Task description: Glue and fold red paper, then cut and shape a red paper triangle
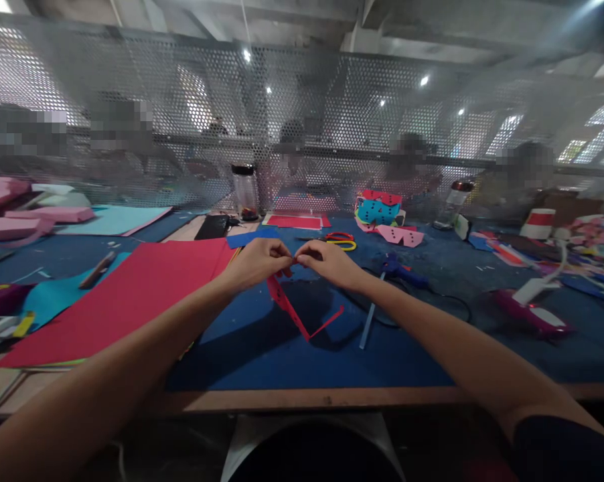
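Left grip [258, 263]: red strip [283, 299] above blue tabletop [262, 365], perforated screen [322, 94] beyond.

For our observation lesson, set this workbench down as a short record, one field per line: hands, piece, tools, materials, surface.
Left hand: pinching the upper end of the red paper piece
Right hand: fingertips close to the left's; its grip is unclear
Piece: folded, angled, hanging below the left hand
Tools: scissors beyond the hands; blue glue gun on the right
Materials: large red sheet on the left
Surface: blue mat
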The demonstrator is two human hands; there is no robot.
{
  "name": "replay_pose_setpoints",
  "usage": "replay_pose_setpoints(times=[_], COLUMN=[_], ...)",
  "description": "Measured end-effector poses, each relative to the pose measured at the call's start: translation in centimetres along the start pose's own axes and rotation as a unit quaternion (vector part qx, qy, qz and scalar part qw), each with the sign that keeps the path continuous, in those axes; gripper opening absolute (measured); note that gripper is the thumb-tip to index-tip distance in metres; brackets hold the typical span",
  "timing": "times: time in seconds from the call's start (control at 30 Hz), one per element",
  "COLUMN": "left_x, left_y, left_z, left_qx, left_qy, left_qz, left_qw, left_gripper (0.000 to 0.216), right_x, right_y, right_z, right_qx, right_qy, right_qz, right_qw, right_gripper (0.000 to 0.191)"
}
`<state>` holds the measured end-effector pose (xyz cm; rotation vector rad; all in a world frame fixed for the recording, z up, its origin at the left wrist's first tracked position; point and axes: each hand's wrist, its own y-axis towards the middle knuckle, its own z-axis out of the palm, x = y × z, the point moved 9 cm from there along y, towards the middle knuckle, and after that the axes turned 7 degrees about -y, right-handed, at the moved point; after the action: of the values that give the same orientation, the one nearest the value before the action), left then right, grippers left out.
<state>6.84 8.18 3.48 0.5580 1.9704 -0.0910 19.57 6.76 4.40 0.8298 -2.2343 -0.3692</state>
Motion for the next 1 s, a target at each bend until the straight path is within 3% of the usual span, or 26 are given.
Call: replay_pose_setpoints(times=[0.3,0.63,1.0], left_x=[0.2,1.1,0.7], left_y=[-0.1,0.2,-0.2], left_z=[0.3,-0.2,0.1], left_qx=[0.005,-0.017,-0.018], left_qy=[-0.009,-0.029,-0.038], left_qz=[0.007,0.006,0.015], left_qw=[1.0,0.999,0.999], left_gripper=[0.012,0.013,0.012], right_x=[0.6,-0.2,1.3], right_y=[-0.2,-0.1,-0.4], right_z=[-0.6,-0.3,-0.5], right_qx=[-0.025,-0.007,-0.025], right_qy=[0.001,0.073,0.013], right_qz=[-0.003,0.025,-0.03], right_qw=[1.0,0.997,0.999], right_gripper=[0.008,0.016,0.006])
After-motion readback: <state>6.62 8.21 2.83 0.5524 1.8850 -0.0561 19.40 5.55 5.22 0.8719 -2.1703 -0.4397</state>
